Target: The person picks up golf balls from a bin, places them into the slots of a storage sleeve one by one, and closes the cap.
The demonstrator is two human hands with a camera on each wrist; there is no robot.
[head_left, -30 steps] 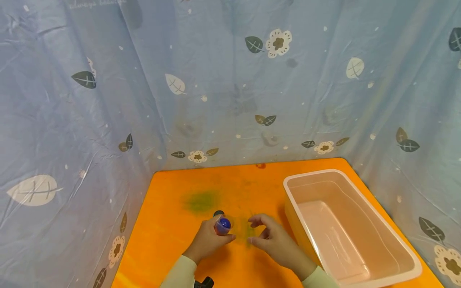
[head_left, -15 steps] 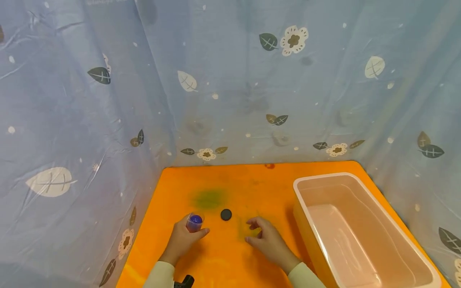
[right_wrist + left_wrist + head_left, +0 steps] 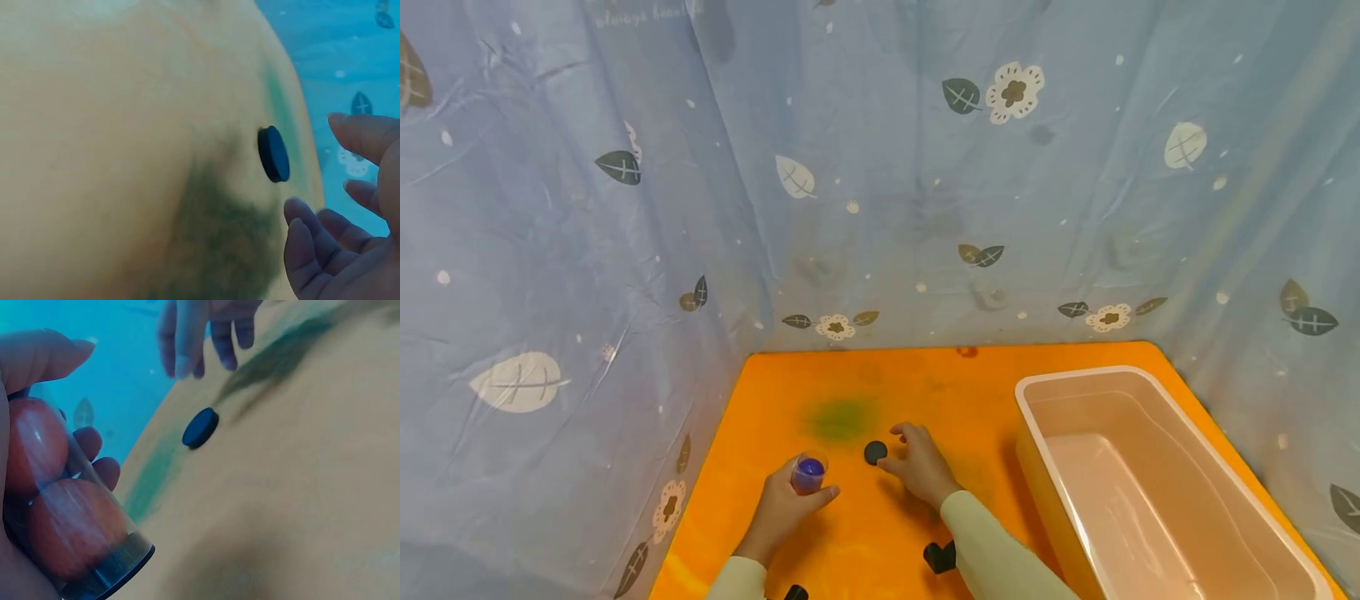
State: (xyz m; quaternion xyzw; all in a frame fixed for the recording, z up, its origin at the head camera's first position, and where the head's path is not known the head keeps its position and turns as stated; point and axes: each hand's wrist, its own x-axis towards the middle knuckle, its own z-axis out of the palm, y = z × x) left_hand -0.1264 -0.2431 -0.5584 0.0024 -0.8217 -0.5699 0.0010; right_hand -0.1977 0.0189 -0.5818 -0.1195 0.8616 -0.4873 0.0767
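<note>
My left hand [image 3: 781, 510] grips a clear cylindrical canister [image 3: 808, 482], its open rim facing the head camera. A blue ball [image 3: 811, 468] shows at the top of it. Seen from the left wrist, two orange-red balls [image 3: 75, 528] sit lower down, above the canister's dark base [image 3: 115, 575]. A round black lid [image 3: 876, 452] lies flat on the orange table to the right of the canister. Over the lid hovers my right hand [image 3: 922, 473], thumb and fingers spread apart and holding nothing. The left wrist view shows a gap between those fingers and the lid.
A large pale pink tub [image 3: 1052, 467] stands on the right of the orange table [image 3: 925, 375]. Blue patterned curtain [image 3: 887, 167] surrounds the back and sides. A green stain [image 3: 842, 419] marks the tabletop. Black straps [image 3: 940, 557] hang at the wrists.
My left hand has moved left with the canister, uncovering the lid. Over the last half second my right hand has moved left and forward to the lid.
</note>
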